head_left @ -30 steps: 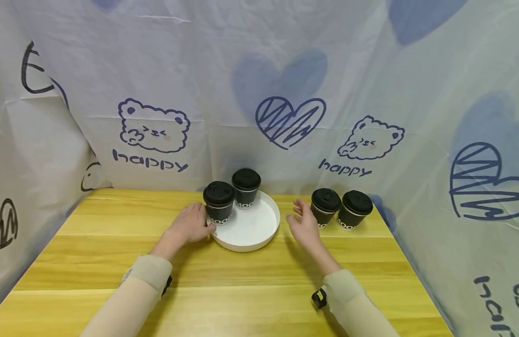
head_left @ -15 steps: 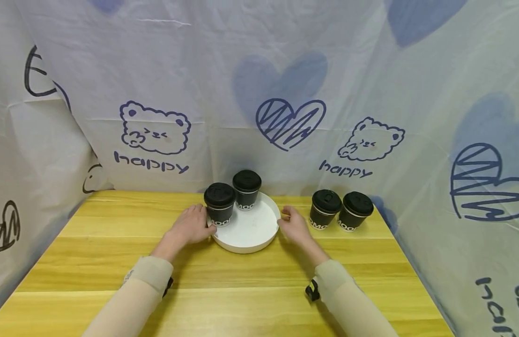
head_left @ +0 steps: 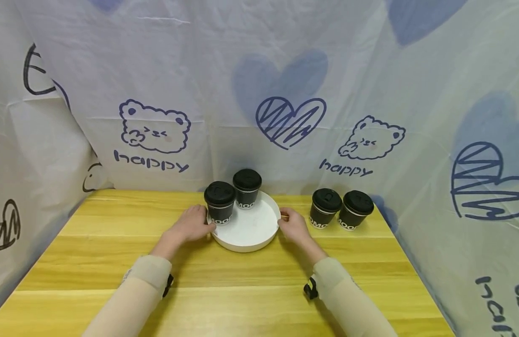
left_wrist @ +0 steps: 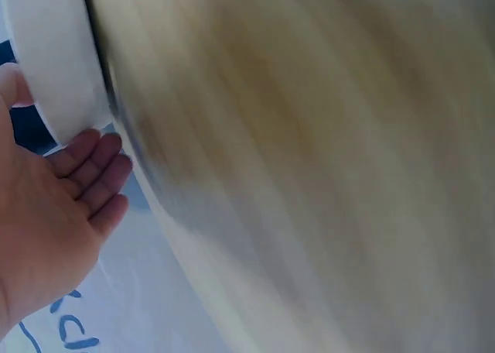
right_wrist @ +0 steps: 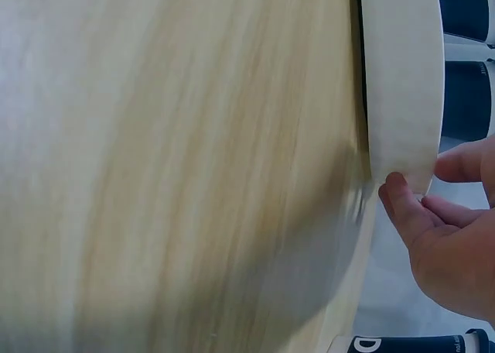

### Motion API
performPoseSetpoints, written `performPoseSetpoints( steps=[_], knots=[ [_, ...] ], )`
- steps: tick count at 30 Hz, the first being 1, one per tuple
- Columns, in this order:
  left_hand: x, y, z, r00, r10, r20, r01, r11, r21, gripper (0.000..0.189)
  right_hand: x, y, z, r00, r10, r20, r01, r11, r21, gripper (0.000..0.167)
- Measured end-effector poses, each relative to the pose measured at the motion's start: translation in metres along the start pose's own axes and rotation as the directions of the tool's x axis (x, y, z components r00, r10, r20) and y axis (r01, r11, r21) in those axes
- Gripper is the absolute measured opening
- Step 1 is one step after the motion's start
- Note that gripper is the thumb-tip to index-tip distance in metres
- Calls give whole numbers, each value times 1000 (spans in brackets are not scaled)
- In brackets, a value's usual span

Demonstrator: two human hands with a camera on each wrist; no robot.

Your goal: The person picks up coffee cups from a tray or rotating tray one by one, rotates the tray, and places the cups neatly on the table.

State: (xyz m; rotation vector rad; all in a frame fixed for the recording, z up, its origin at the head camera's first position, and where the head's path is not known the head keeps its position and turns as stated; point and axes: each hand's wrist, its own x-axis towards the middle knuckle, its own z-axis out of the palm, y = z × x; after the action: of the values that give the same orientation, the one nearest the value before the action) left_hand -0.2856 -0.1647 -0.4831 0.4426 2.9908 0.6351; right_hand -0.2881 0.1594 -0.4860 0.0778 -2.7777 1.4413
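Note:
A round white tray (head_left: 253,231) with a low wall rests on the wooden table, holding two black lidded paper cups. The nearer cup (head_left: 220,213) stands at its left side and the other cup (head_left: 247,189) at its back. My left hand (head_left: 190,225) grips the left rim, thumb over the edge and fingers against the outside wall, as the left wrist view shows on the tray wall (left_wrist: 62,59). Opposite, my right hand (head_left: 295,227) pinches the right rim. In the right wrist view its thumb and fingers lie on either side of the tray wall (right_wrist: 406,82).
Two more black lidded cups stand side by side to the right, one cup (head_left: 323,215) close to my right hand and another cup (head_left: 354,214) beyond it. A printed cloth (head_left: 226,84) hangs behind the yellow wooden table (head_left: 238,290) and along both sides.
My right hand has moved left from beside the right-hand cups and taken hold of the tray's right rim. My left hand stays at the left rim; tray and cups look unmoved.

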Motion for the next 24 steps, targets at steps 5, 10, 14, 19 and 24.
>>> performPoseSetpoints(
  steps=[5,10,14,19,24],
  knots=[
    [-2,1,-6,998,-49,27,55,967,-251,39,0,0,1,1000,12,-6,-12,1000,2,43],
    [-5,5,-9,992,-108,59,122,914,-387,50,-3,-1,1,1000,14,-9,-14,1000,1,43],
    [-9,9,-13,982,-182,56,187,864,-468,56,-5,-1,1,1000,10,-6,-10,1000,5,43],
    [-14,15,-14,960,-277,45,257,805,-534,58,-8,-1,1,1000,8,3,-8,999,35,44],
    [-16,20,-9,950,-311,38,272,757,-594,59,-12,0,2,1000,1,0,-1,999,34,44]
  ],
)
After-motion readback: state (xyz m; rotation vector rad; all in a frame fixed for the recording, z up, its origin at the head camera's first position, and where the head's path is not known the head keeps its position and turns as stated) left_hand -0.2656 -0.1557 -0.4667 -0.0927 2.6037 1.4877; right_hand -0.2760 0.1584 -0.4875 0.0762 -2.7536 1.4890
